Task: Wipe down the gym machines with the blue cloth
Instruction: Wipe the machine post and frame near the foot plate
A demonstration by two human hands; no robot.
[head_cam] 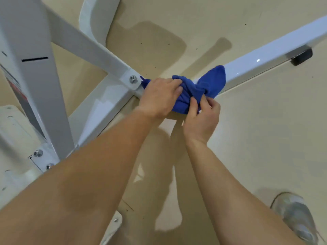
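At mid-frame the left hand (159, 98) curls over the blue cloth (211, 84), hiding its left part; the right hand (201, 119) pinches its near edge. It drapes the white frame bar (265, 55) beside a bolt (133, 79), covering the joint.

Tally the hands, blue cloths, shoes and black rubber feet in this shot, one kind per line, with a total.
Hands: 2, left hand and right hand
Blue cloth: 1
Shoe: 1
Black rubber foot: 1
Total: 5
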